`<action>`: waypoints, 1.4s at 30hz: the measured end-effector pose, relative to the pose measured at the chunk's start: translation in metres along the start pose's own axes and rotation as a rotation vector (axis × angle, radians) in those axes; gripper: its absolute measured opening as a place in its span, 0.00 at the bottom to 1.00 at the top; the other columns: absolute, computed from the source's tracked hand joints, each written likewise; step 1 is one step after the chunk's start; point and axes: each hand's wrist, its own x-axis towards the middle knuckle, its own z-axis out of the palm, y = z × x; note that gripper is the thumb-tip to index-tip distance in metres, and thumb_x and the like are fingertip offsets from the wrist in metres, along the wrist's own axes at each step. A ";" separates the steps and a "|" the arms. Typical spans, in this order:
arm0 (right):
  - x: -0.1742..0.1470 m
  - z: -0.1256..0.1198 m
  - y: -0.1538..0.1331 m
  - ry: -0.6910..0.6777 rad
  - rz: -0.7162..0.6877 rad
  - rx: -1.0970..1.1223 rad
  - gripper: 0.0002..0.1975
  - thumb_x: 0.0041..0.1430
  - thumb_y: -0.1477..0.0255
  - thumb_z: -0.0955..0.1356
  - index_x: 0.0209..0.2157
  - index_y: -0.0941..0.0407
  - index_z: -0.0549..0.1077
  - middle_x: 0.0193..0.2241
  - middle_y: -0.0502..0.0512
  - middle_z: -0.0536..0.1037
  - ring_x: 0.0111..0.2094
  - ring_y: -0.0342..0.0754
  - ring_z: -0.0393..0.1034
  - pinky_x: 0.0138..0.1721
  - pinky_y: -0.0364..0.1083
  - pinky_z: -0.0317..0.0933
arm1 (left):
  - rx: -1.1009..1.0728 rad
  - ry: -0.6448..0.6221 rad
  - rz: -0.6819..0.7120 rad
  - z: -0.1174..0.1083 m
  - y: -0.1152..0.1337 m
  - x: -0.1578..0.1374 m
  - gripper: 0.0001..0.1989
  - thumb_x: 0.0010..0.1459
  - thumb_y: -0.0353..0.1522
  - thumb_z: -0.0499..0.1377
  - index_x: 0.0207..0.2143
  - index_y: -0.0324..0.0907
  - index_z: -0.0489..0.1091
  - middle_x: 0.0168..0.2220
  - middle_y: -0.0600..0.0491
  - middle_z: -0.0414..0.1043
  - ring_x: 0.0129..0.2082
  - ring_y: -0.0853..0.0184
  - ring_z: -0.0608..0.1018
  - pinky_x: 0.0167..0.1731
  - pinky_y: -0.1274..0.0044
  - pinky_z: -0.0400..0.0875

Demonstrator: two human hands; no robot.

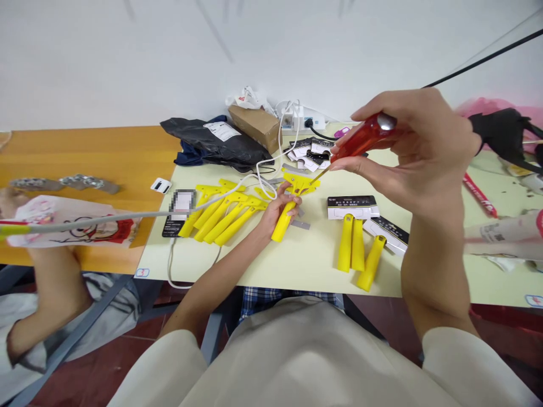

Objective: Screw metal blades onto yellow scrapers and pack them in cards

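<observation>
My left hand [279,213] is closed round the handle of a yellow scraper [281,226], whose wide head points away from me. In my right hand [409,144] is a screwdriver with a clear red handle [358,139], slanted down to the left. Its thin shaft ends at the scraper's head, by what looks like a screw. Several more yellow scrapers [231,220] lie in a row left of my left hand. Three loose yellow handles [357,249] rest on the table below my right hand. A grey metal blade [301,224] lies just right of the held scraper.
Black-and-white packaging cards [352,207] lie near the loose handles, with more at the back. A white cable [258,169] loops across the table. A black plastic bag [216,144] and cardboard box [257,125] stand by the wall. At left another person's arm [59,277] reaches over an orange table.
</observation>
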 end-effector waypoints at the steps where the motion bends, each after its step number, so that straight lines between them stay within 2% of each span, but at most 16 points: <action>1: 0.000 -0.001 -0.002 -0.006 0.002 -0.002 0.35 0.57 0.67 0.83 0.63 0.25 0.81 0.52 0.44 0.84 0.44 0.65 0.86 0.44 0.66 0.87 | 0.004 0.000 -0.001 0.001 0.000 0.000 0.30 0.48 0.23 0.72 0.52 0.53 0.74 0.45 0.55 0.77 0.24 0.79 0.72 0.19 0.89 0.59; 4: 0.001 -0.007 -0.009 -0.039 0.037 0.021 0.34 0.59 0.69 0.82 0.63 0.26 0.82 0.52 0.44 0.85 0.47 0.65 0.86 0.48 0.66 0.87 | -0.001 0.001 0.007 0.002 0.000 0.000 0.28 0.49 0.23 0.72 0.51 0.52 0.73 0.44 0.55 0.77 0.24 0.78 0.72 0.19 0.88 0.59; 8: 0.004 -0.014 -0.015 -0.014 0.028 0.106 0.32 0.58 0.71 0.82 0.60 0.30 0.85 0.50 0.49 0.85 0.49 0.67 0.86 0.46 0.64 0.87 | -0.066 0.003 0.040 0.002 0.002 0.001 0.27 0.50 0.21 0.71 0.50 0.50 0.72 0.44 0.55 0.77 0.28 0.76 0.77 0.20 0.89 0.62; 13: 0.005 0.002 -0.009 0.106 0.014 0.177 0.32 0.55 0.69 0.83 0.59 0.31 0.84 0.53 0.50 0.81 0.48 0.65 0.86 0.45 0.63 0.87 | 0.009 -0.033 0.028 0.002 -0.001 0.000 0.29 0.49 0.23 0.74 0.51 0.50 0.71 0.44 0.55 0.78 0.27 0.76 0.78 0.20 0.88 0.62; 17: 0.003 0.013 -0.001 0.065 0.022 0.218 0.34 0.53 0.70 0.83 0.61 0.32 0.83 0.54 0.50 0.82 0.45 0.64 0.85 0.43 0.63 0.88 | 0.051 -0.047 0.038 0.010 -0.005 -0.004 0.30 0.47 0.22 0.74 0.50 0.49 0.70 0.45 0.54 0.78 0.32 0.75 0.80 0.21 0.88 0.59; 20: 0.003 0.011 0.000 0.026 0.059 0.219 0.36 0.52 0.72 0.83 0.61 0.32 0.82 0.51 0.50 0.84 0.45 0.65 0.85 0.42 0.64 0.88 | 0.056 -0.051 0.037 0.015 -0.006 -0.006 0.30 0.46 0.22 0.73 0.50 0.49 0.69 0.46 0.54 0.78 0.33 0.75 0.80 0.21 0.88 0.58; 22: 0.003 0.009 -0.002 0.041 0.048 0.220 0.35 0.52 0.72 0.83 0.60 0.32 0.83 0.52 0.49 0.83 0.45 0.65 0.85 0.44 0.64 0.88 | 0.053 -0.045 0.034 0.016 -0.005 -0.006 0.30 0.46 0.22 0.73 0.50 0.49 0.69 0.46 0.54 0.78 0.33 0.75 0.80 0.21 0.88 0.58; 27: 0.003 0.007 -0.004 0.083 0.009 0.199 0.25 0.63 0.67 0.82 0.60 0.38 0.84 0.54 0.50 0.80 0.48 0.59 0.87 0.45 0.57 0.88 | 0.024 -0.029 0.029 0.014 -0.005 -0.004 0.31 0.45 0.22 0.73 0.50 0.49 0.70 0.43 0.55 0.76 0.33 0.74 0.80 0.21 0.88 0.58; 30: 0.004 0.005 -0.001 0.055 0.006 0.184 0.28 0.60 0.65 0.85 0.61 0.39 0.83 0.51 0.51 0.81 0.47 0.58 0.87 0.42 0.54 0.88 | 0.011 -0.041 0.037 0.012 -0.005 -0.004 0.31 0.46 0.21 0.73 0.50 0.49 0.70 0.44 0.55 0.77 0.33 0.74 0.80 0.21 0.87 0.59; 33: 0.004 0.004 0.001 0.032 -0.007 0.179 0.30 0.60 0.68 0.85 0.62 0.38 0.83 0.49 0.50 0.81 0.47 0.57 0.87 0.42 0.51 0.88 | -0.001 -0.060 0.037 0.012 -0.006 -0.004 0.31 0.46 0.21 0.74 0.50 0.49 0.70 0.45 0.54 0.77 0.33 0.74 0.80 0.21 0.87 0.60; 38: 0.004 0.004 0.000 0.030 0.022 0.185 0.28 0.62 0.68 0.83 0.61 0.39 0.83 0.49 0.53 0.82 0.47 0.61 0.87 0.40 0.55 0.88 | 0.005 -0.044 0.032 0.012 -0.006 -0.004 0.31 0.46 0.21 0.74 0.50 0.49 0.70 0.44 0.55 0.76 0.33 0.74 0.80 0.21 0.87 0.59; 42: 0.004 0.004 -0.006 -0.002 0.033 0.190 0.29 0.62 0.71 0.82 0.62 0.35 0.82 0.49 0.52 0.83 0.47 0.62 0.86 0.44 0.60 0.89 | 0.038 -0.017 0.032 0.014 -0.005 -0.005 0.31 0.46 0.22 0.72 0.51 0.49 0.70 0.44 0.54 0.77 0.33 0.74 0.80 0.21 0.87 0.58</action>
